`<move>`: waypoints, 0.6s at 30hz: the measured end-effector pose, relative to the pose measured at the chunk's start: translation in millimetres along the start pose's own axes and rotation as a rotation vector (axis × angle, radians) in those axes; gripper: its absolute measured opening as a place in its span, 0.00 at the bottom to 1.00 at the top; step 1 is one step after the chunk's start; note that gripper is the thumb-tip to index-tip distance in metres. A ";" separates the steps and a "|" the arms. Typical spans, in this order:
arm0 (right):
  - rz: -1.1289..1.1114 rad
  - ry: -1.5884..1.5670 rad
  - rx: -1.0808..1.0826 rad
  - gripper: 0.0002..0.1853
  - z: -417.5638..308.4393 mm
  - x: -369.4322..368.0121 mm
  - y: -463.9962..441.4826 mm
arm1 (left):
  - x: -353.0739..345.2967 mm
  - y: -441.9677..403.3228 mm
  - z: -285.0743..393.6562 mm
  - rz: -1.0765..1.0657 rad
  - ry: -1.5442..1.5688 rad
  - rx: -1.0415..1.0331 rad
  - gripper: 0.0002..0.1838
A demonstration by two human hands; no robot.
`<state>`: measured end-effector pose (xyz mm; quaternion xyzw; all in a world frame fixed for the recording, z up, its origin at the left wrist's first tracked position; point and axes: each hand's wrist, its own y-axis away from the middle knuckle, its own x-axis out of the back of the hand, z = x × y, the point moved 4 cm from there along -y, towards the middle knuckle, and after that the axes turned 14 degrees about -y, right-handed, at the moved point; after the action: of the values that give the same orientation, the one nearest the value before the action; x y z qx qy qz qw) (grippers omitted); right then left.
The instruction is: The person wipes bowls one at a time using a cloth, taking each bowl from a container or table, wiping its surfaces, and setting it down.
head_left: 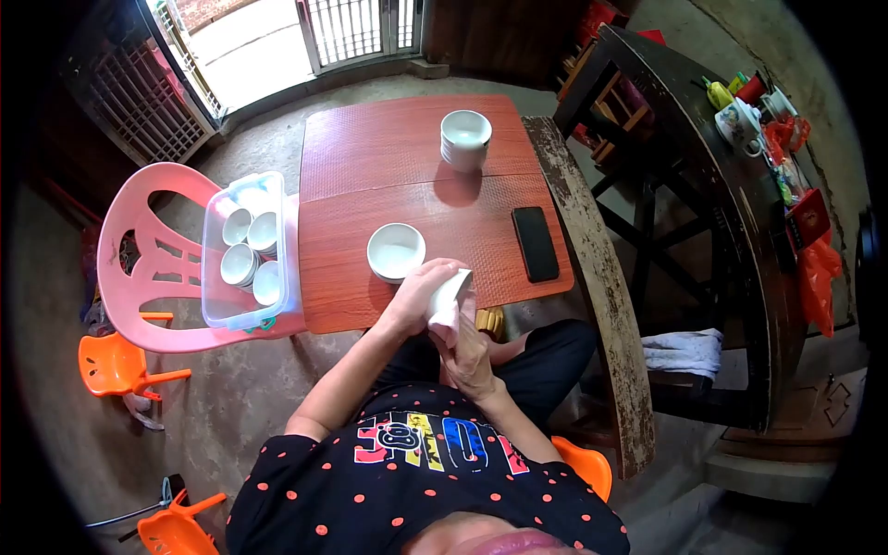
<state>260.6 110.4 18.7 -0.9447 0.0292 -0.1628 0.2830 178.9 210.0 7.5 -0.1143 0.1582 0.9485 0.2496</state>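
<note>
My left hand (420,294) is closed on a white cloth (446,307) at the near edge of the red-brown table. My right hand (469,359) is closed round a small bowl (465,279), most of it hidden by the cloth and fingers. The cloth is pressed against this bowl between both hands. Just beyond my left hand stands a single white bowl (396,252), upright on the table. Farther back is a stack of white bowls (464,141).
A black phone (536,244) lies at the table's (370,148) right side. On the left, a clear plastic bin (215,277) with several small bowls rests on a pink chair (125,236). A worn wooden bench (606,333) runs along the right, beside a cluttered dark table (684,111).
</note>
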 end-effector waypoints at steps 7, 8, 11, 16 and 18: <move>0.796 -1.426 -0.875 0.20 -21.1 13.3 -34.0 | -21.6 33.0 22.1 0.265 -0.811 -0.657 0.20; 0.744 -1.464 -0.892 0.25 -11.0 16.1 -25.9 | -22.5 34.1 22.0 0.278 -0.826 -0.696 0.20; 0.339 -0.914 -0.615 0.23 23.2 3.9 19.9 | -16.0 25.3 18.7 0.188 -0.637 -0.550 0.19; -0.144 -0.105 -0.208 0.18 -0.7 5.1 6.3 | -2.3 -0.7 10.7 -0.050 -0.149 -0.023 0.15; -0.154 -0.302 -0.281 0.19 2.0 13.1 9.5 | -6.4 2.8 13.2 -0.040 -0.120 -0.047 0.16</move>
<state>274.0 101.5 15.8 -0.9880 -0.0635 -0.0351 0.1365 181.1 209.6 22.2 -0.0664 0.1185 0.9518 0.2750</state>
